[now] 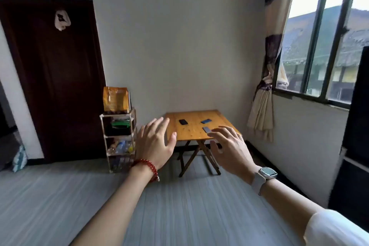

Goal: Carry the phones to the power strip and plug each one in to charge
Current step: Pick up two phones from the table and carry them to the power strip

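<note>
While both hands are held out in the air with fingers spread and nothing gripped, the left hand [154, 144] with a red bead bracelet [148, 168] and the right hand [229, 149] with a pale-strapped watch [266, 175], three phones are seen lying apart on the wooden folding table [191, 133] in the corner: a black phone [183, 122], a blue phone [206, 121] and a grey phone [206, 129]. An orange bag [115, 99] is set atop the white shelf rack [118, 138] beside the dark door [54, 78]; its print cannot be read, and no other writing can be made out.
</note>
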